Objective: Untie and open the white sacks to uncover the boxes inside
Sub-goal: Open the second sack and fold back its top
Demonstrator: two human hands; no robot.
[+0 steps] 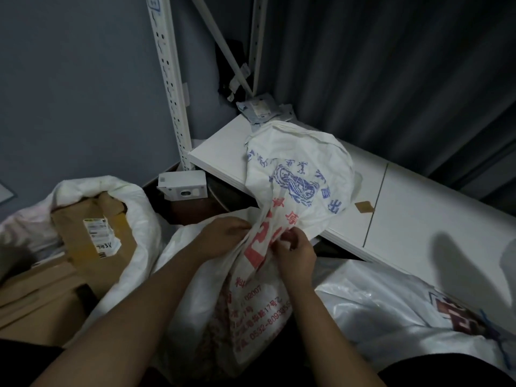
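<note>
A white woven sack (296, 174) with blue and red print stands in front of me, its loose top flopped over the white shelf. My left hand (223, 238) grips the gathered neck from the left. My right hand (296, 252) pinches the same fabric from the right, fingers curled into the folds. To the left, another white sack (134, 219) lies open with a brown cardboard box (92, 241) and its white label showing. A third white sack (391, 311) lies at lower right, tied with a blue cord (494, 331).
A low white shelf board (405, 219) runs along the right below dark curtains. A perforated white upright (170, 79) stands at its corner with a small white box (181, 188) at the base. Grey packets (259, 107) lie at the shelf's far end. Flat cardboard (36, 291) sits at lower left.
</note>
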